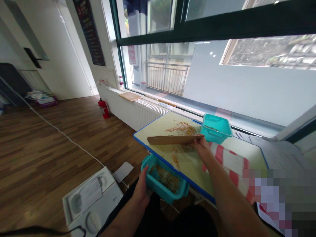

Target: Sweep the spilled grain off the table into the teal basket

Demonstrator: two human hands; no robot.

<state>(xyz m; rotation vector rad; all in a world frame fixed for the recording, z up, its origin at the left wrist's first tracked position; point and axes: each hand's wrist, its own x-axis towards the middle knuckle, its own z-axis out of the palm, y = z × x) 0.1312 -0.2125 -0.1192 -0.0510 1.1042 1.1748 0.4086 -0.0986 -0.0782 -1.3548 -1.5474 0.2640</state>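
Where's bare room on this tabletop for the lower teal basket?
Bare tabletop lies between the striped cloth, the near kernels and the blue front edge; a second patch sits left of the far kernels. Crowded around the right hand, the cardboard strip and the far teal basket.

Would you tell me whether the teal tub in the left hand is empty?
Not empty: yellow grains lie inside the tub, which the left hand grips.

We see a red fire extinguisher (104, 108) on the wooden floor (49, 138), a white radiator (145, 113) beneath the window (158, 56), a metal railing (167, 78) beyond the glass, a white cable (61, 133) across the boards
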